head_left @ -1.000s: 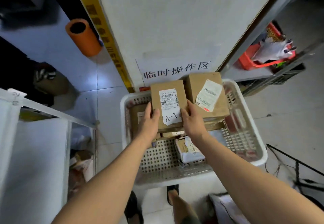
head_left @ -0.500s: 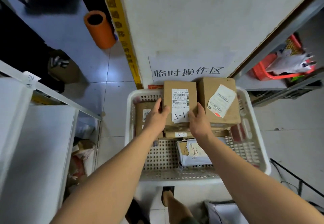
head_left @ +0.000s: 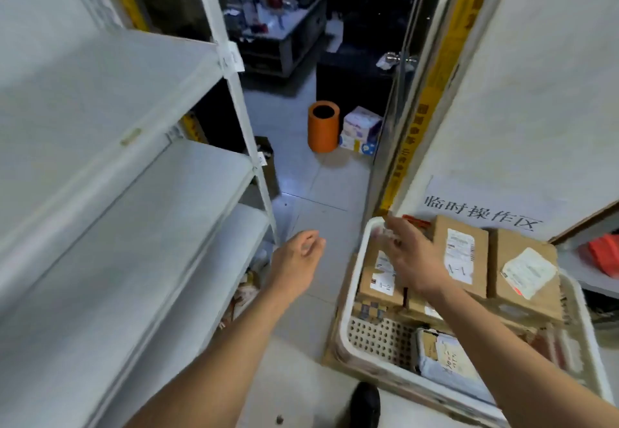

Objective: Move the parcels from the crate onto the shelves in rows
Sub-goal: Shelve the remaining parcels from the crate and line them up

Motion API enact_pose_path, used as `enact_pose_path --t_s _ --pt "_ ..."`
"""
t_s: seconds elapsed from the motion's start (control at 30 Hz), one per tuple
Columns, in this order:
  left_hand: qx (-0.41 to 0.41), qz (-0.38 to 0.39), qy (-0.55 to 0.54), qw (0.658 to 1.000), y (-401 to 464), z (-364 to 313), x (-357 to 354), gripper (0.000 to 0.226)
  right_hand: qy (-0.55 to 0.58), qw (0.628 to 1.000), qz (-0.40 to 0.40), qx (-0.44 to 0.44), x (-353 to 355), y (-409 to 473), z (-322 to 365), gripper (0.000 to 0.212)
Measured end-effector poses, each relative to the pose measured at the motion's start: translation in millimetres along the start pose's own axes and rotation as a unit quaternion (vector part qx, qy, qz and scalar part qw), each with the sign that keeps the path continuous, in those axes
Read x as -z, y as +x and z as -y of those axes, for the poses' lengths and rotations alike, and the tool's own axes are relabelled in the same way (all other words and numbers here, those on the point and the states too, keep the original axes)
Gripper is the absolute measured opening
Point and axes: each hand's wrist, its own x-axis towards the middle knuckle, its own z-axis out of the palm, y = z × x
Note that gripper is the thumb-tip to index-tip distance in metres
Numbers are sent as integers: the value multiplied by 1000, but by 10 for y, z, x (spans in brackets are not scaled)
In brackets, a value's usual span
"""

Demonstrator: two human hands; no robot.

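We see bare white shelves (head_left: 140, 193) on our left, their boards open from the front. A slanted upright post (head_left: 241, 119) bounds their far end. Between the shelves and the crate (head_left: 365, 354) runs an open strip of floor (head_left: 311, 310). Cardboard boxes (head_left: 465, 253) fill the crate's far half against the wall (head_left: 536, 109).

White perforated crate (head_left: 348, 297): landmark, on the floor. Inside it, several cardboard parcels with white labels, tallest parcel (head_left: 460, 255) upright at its far side; a soft white parcel (head_left: 450, 359) at its near side. Right hand (head_left: 413, 260) above the crate's far left corner, fingers spread, empty. Left hand (head_left: 298, 260) left of the crate, loosely curled, empty. White shelves (head_left: 110, 146) further left. Orange cylinder (head_left: 323, 126) beyond the crate.
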Motion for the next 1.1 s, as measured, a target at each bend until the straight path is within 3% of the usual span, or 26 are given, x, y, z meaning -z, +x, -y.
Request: enact_pose_path --t_s 0.2,0.37,0.5,0.8,1.1 --pt "-18 -204 -33 978 -983 287 1810 33 -11 978 91 186 -770 -336 1853 44" --pt "-47 -361 -31 931 -2019 369 3103 33 16 925 120 361 -1341 -799 3402 40" --pt "-33 -464 -14 885 -2769 592 3799 37 25 874 174 452 -1870 -1236 4322 39" --pt "160 -632 -4 758 -4128 1688 4445 50 0 757 360 545 -3481 -2355 5412 43" --pt "318 -738 -11 596 -5499 2313 4408 57 -33 623 513 589 -4606 -3860 5909 48"
